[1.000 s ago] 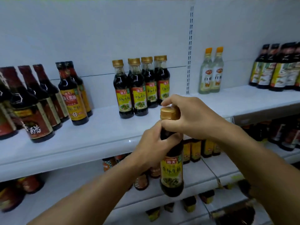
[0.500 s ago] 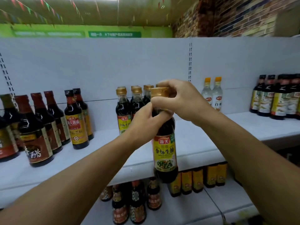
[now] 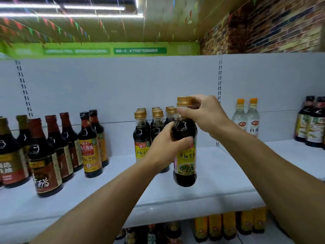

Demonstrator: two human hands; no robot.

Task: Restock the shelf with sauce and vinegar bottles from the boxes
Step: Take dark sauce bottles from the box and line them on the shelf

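Above the front of the white shelf [image 3: 219,176], in the head view, a dark sauce bottle [image 3: 185,152] with a gold cap is held upright and clear of the board, its shoulder gripped by the left hand [image 3: 167,147] and its neck pinched just under the cap by the right hand [image 3: 205,113]. Just behind and left of it, a cluster of matching bottles [image 3: 153,138] is already stood on the shelf, with 2 vinegar bottles [image 3: 246,120] well apart to the right. The held bottle is judged not yet placed, bare shelf is left, and the boxes are not seen.
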